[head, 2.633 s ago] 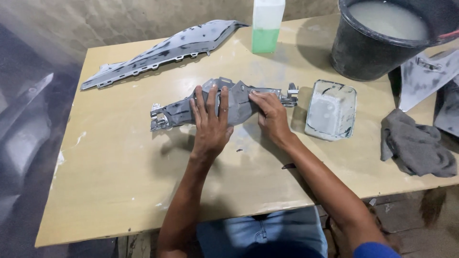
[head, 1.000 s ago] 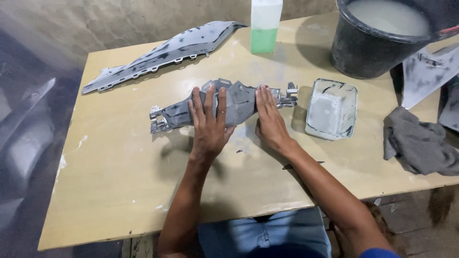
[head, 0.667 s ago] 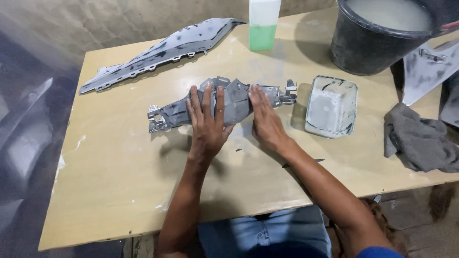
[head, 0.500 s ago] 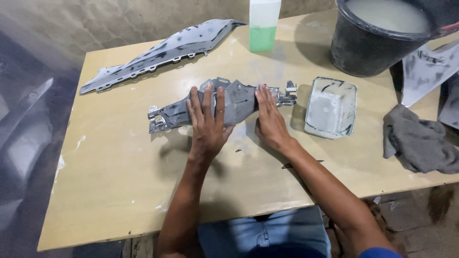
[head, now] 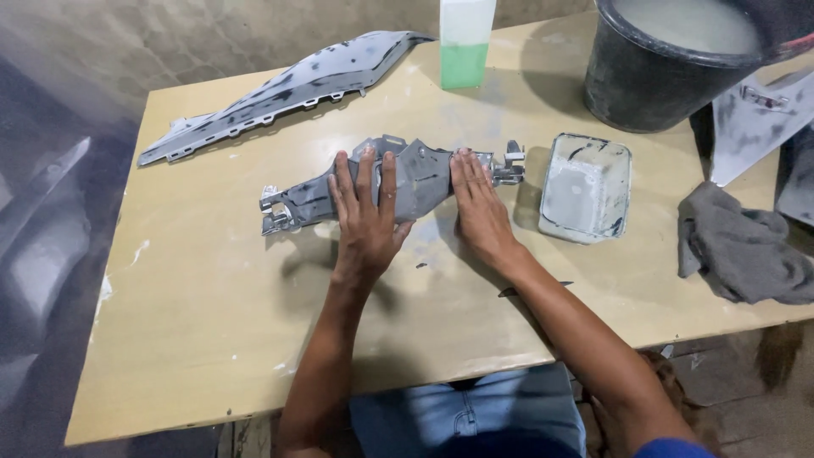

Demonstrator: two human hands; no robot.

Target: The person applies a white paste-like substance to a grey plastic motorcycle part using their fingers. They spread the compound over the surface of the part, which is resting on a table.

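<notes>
Your left hand lies flat, palm down, fingers spread and pointing toward twelve o'clock, pressing on the middle of a grey plastic panel part without gripping it. Your right hand lies just beside it at three o'clock, also flat and open, fingers together, resting on the right portion of the same part. The part lies near the centre of the pale wooden table, stretched from a clipped end at about eight o'clock of your hands to a bracketed end at about two o'clock. At three o'clock of your right hand, close by, sits a shallow rectangular tray with a whitish, smeared inside. Farther out at three o'clock a crumpled grey rag lies at the table's right edge. At one o'clock stands a dark bucket holding cloudy pale liquid, with more grey panel pieces leaning just beyond it at the far right. At twelve o'clock, on the far side of the table, stands a clear bottle holding green liquid in its lower half. At eleven o'clock a long, narrow, pointed grey panel lies diagonally across the far left of the table, well apart from your hands.
</notes>
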